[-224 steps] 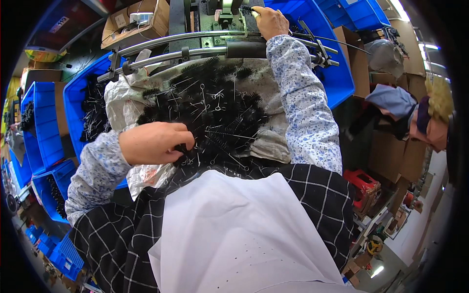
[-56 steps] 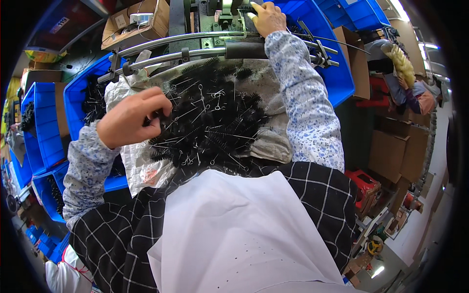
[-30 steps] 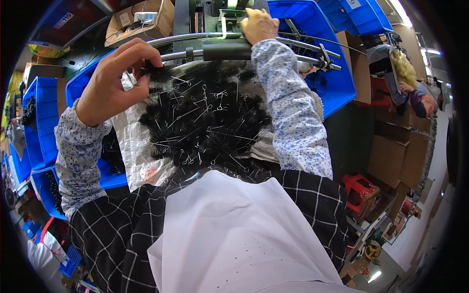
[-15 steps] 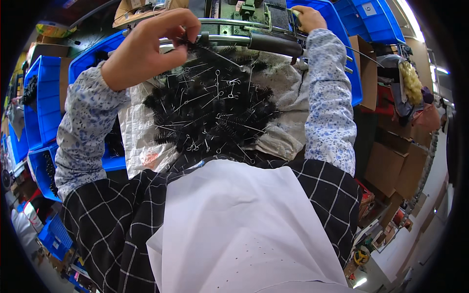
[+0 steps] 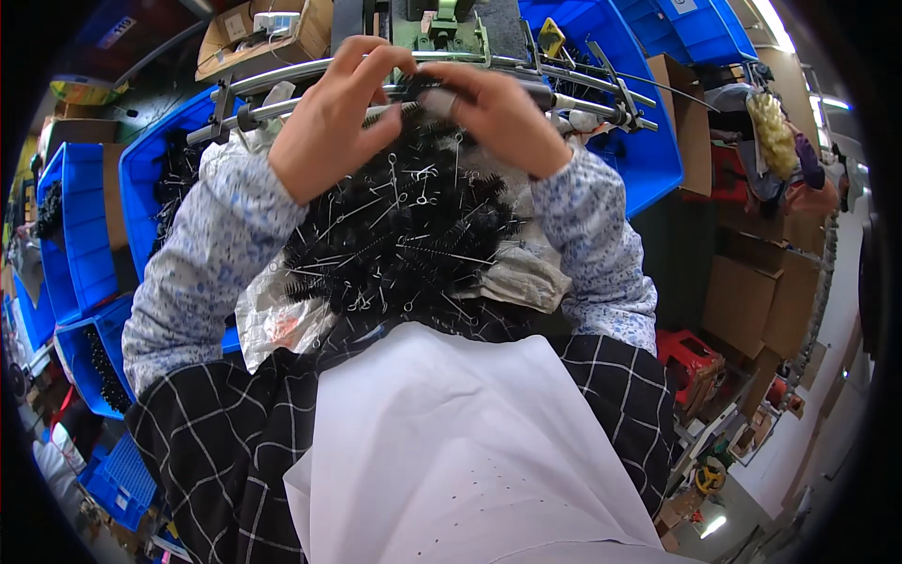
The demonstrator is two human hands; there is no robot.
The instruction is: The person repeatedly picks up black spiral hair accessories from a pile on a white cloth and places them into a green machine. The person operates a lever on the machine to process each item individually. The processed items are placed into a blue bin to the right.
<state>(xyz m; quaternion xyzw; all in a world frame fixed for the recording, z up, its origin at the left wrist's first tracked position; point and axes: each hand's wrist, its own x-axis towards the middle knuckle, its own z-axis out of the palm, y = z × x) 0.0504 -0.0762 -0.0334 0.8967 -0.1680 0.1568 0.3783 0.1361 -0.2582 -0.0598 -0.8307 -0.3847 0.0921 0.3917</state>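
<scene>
Before the machine my two hands meet above a pile of black wire brushes (image 5: 413, 226), their bristles tangled and thin metal stems ending in small loops. My left hand (image 5: 343, 122) is closed in a pinch, with dark bristles of one brush (image 5: 378, 113) at its thumb and fingertips. Close by on the right, my right hand (image 5: 503, 117) reaches in toward the same spot, its fingers curled and smeared by motion. Whether it grips a brush is not clear. Beneath the pile lies a whitish woven sack (image 5: 268, 305) over my lap.
A green machine (image 5: 446, 33) with horizontal metal rails (image 5: 282, 80) stands straight ahead. Blue bins flank it, one on the left (image 5: 136, 188) and one on the right (image 5: 648, 174). A cardboard box (image 5: 681, 122) stands farther right, a red stool (image 5: 691, 367) below.
My right hand has left the machine's right side and come across to my left hand. The left hand has moved slightly right and lower. My view has shifted somewhat.
</scene>
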